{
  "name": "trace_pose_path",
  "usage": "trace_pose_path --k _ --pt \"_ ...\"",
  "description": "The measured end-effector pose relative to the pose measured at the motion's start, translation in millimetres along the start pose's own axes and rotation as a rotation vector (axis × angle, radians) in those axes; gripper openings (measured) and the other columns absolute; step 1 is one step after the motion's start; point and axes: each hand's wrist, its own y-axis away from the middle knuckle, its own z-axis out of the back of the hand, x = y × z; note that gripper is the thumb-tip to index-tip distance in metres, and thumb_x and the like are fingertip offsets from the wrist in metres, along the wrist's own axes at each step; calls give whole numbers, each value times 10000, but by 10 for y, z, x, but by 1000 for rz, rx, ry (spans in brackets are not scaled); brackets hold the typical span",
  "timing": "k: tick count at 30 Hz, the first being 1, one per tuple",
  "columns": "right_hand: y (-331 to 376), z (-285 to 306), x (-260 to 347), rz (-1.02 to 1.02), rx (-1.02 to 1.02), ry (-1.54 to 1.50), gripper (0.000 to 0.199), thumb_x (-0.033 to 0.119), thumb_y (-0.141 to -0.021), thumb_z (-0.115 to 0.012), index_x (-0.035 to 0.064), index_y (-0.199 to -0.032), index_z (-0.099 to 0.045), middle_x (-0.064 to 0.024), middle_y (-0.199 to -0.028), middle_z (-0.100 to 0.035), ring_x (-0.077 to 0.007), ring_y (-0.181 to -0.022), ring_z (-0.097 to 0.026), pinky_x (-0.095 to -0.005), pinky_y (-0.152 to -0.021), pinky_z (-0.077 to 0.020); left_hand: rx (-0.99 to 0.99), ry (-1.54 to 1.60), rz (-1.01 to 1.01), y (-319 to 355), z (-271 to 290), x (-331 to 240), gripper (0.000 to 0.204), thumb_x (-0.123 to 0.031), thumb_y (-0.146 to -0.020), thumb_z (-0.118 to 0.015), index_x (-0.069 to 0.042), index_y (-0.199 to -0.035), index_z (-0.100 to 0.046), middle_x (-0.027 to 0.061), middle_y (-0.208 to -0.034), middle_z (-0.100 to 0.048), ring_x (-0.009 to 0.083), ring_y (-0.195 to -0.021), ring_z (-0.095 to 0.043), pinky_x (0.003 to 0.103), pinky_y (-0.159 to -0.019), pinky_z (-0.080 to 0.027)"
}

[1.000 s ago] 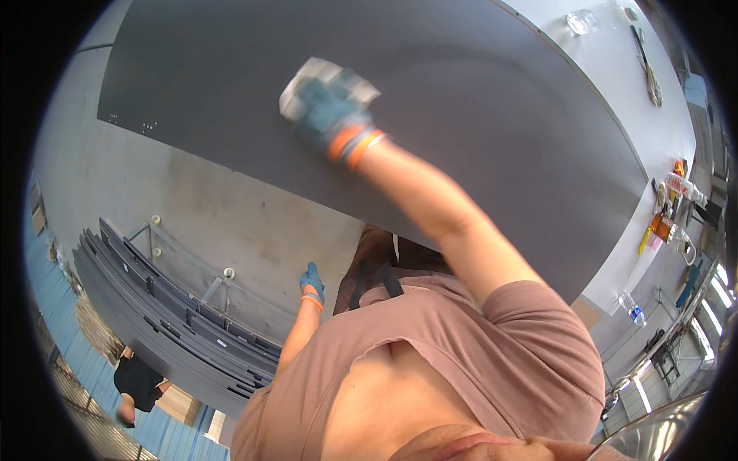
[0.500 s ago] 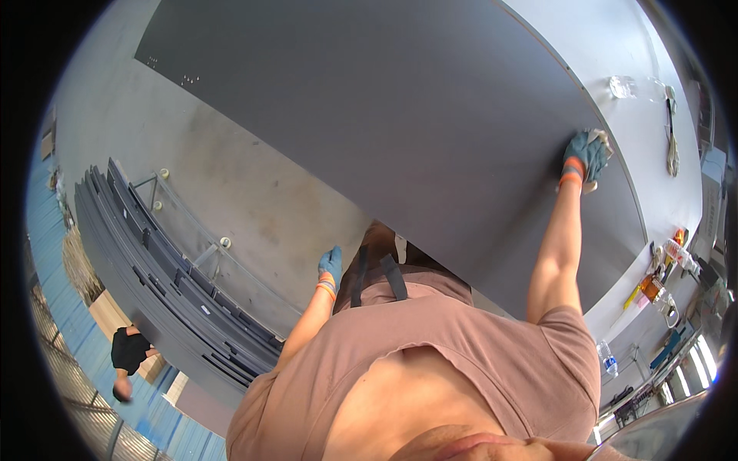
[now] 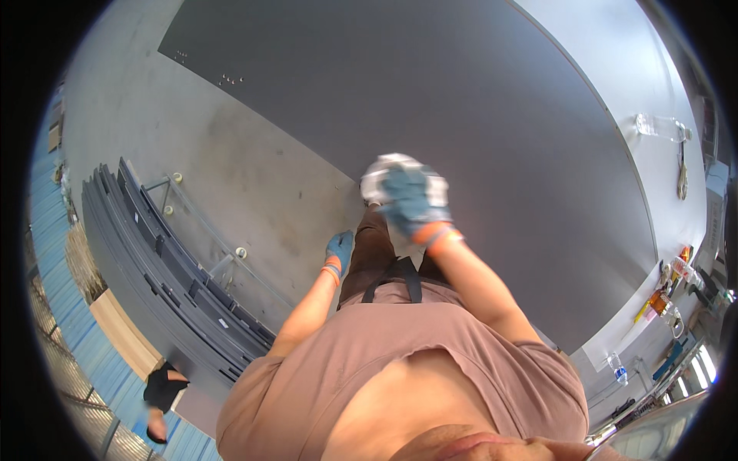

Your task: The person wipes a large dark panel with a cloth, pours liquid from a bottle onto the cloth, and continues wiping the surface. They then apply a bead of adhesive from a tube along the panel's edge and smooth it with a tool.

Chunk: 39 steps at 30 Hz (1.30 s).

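The right hand [image 3: 411,201], in a blue glove with an orange cuff, presses a white cloth [image 3: 388,173] on the near edge of the large dark grey panel [image 3: 430,92], fingers closed over the cloth. The left hand [image 3: 338,250], gloved too, hangs lower beside the body, holds nothing, and its fingers are loosely bent. Far to the left of it, a stack of grey panels [image 3: 154,269] stands on the floor. Beyond the panel, far right of the right hand, a clear plastic bottle [image 3: 659,127] lies on the white bench [image 3: 615,61].
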Motion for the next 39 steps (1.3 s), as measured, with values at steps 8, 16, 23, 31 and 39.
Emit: trace_pose_path --k 8,16,23,31,39 --pt "-686 1621 -2515 -1061 -190 635 317 302 -953 -520 97 -1006 -756 -172 -1030 -750 -369 -963 -716 -494 -822 -549 -12 104 199 -391 1085 -230 355 -436 -982 -673 -106 -1111 -676 -28 -797 -561 111 -698 -511 299 -620 -451" --pt "-2319 -706 856 151 222 203 357 238 -899 -649 141 -1242 -667 -43 -1419 -603 -273 -1341 -530 -537 -1185 -336 -69 87 433 -663 1805 -197 473 -438 -979 -675 -99 -1306 -625 4 -1051 -636 150 -868 -590 326 -739 -513" --pt "-893 44 345 -382 443 48 556 285 -839 -698 163 -1376 -623 -117 -1544 -494 -343 -1386 -497 -549 -1171 -351 76 140 291 -1071 1750 -499 493 -443 -982 -675 -75 -1305 -622 23 -1158 -668 158 -941 -616 335 -833 -527" --pt "-1874 690 -657 -678 446 662 291 287 -991 -538 103 -1186 -652 -164 -1291 -593 -370 -1240 -543 -507 -1003 -464 119 67 331 -1275 1815 -544 436 -431 -980 -680 -103 -1262 -628 8 -1009 -636 176 -899 -621 341 -768 -531" --pt "-2007 -28 145 -257 82 90 454 333 -900 -659 127 -1304 -658 -86 -1421 -565 -340 -1387 -467 -530 -1133 -407 181 33 330 -1471 2043 -838 476 -420 -981 -674 -85 -1314 -619 13 -1145 -657 188 -1004 -638 360 -842 -538"
